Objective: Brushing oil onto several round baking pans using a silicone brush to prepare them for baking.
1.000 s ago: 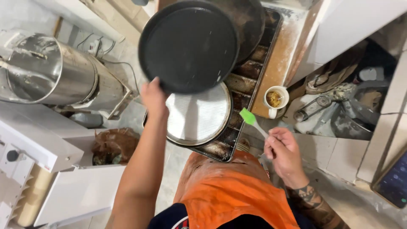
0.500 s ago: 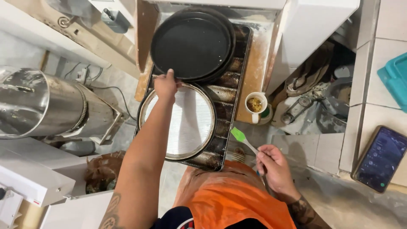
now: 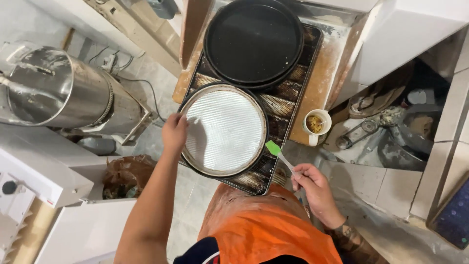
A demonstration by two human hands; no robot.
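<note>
The left hand (image 3: 174, 133) grips the rim of the round perforated pan (image 3: 223, 129) while the right hand (image 3: 312, 183) is closed around a green-tipped silicone brush (image 3: 279, 155).

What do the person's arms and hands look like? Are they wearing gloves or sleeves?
No gloves or long sleeves: both arms are bare. The left hand has no rings showing. The right hand leads to a forearm with dark tattoos by the wrist. An orange apron covers the front.

Pale tiled floor (image 3: 195, 190), white cabinets (image 3: 63, 230), steel drum (image 3: 63, 93), and perhaps clutter at right.
</note>
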